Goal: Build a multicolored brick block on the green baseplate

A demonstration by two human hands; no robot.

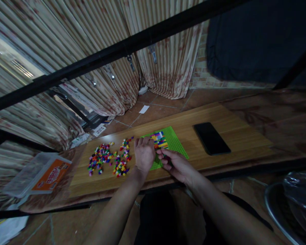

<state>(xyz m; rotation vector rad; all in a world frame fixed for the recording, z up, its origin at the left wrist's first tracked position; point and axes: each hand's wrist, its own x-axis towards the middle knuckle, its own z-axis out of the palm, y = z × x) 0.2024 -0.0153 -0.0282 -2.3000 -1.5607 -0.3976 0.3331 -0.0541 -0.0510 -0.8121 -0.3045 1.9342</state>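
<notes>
A green studded baseplate (177, 143) lies on a wooden board. Toward its far side, small multicoloured building bricks (161, 139) are joined in a tight patch. My left hand (144, 154) rests over the plate's left part, its fingers curled down beside the patch; the fingertips are hidden. Just right of it, my right hand (175, 164) is held over the near part of the plate, with thumb and fingers bent together at the near edge of the patch. Whatever either hand pinches is too small or hidden to name.
Two heaps of loose bricks (101, 156) are spread on the board (193, 160) to the left. A black phone or tablet (211, 138) lies on the right. Beyond the left end sits a clear plastic box (28, 172) with an orange label. A black bar (97, 54) crosses behind.
</notes>
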